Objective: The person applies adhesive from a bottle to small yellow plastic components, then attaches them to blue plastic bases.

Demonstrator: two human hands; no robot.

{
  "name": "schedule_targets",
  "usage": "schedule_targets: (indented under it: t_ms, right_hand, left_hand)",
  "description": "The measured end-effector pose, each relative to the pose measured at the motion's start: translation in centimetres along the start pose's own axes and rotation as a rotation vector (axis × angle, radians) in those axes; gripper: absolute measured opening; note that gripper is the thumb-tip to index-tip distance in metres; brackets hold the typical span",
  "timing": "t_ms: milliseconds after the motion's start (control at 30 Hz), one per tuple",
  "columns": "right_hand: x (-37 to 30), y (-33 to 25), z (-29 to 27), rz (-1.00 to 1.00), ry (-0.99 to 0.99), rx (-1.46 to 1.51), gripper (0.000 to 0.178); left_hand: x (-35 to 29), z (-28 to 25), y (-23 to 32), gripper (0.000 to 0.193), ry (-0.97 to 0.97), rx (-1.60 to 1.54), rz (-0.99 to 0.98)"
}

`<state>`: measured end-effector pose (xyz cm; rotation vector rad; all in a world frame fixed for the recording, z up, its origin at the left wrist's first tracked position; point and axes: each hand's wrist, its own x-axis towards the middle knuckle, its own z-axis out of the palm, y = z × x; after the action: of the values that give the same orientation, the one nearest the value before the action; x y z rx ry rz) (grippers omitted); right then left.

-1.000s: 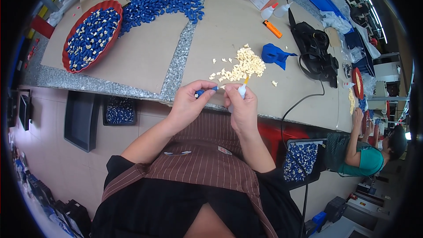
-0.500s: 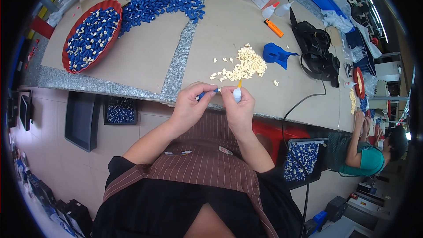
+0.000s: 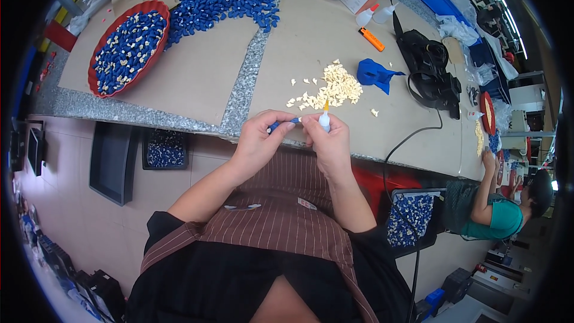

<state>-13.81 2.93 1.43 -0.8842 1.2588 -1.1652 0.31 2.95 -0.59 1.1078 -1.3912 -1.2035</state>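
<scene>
The small blue part [image 3: 286, 123] sits pinched in the left hand [image 3: 258, 142] at the bench's near edge [image 3: 179, 121]. The right hand [image 3: 330, 143], clamped on a small glue bottle [image 3: 324, 121], has raised its tip upright since 1 second ago, so gluing looks paused. Cream pieces [image 3: 336, 87] lie just beyond.

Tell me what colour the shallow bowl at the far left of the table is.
The bowl is red, holding blue and cream small parts; the head view shows it.
</scene>
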Motion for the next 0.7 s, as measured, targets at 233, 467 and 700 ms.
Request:
schedule_targets:
  t_ms: [233, 467, 700]
  right_hand:
    - [-0.02, -0.24, -0.68, 0.044, -0.073, 0.021, 0.013]
    - [-0.04, -0.2, -0.6, 0.073, -0.045, 0.021, 0.01]
    - [-0.13, 0.08, -0.03, 0.1, 0.016, -0.015, 0.007]
  left_hand:
    - [0.25, 0.31, 0.05, 0.012, -0.009, -0.004, -0.048]
    - [0.16, 0.58, 0.18, 0.009, 0.064, 0.097, 0.072]
    - [0.13, 0.84, -0.08, 0.012, 0.091, 0.097, 0.09]
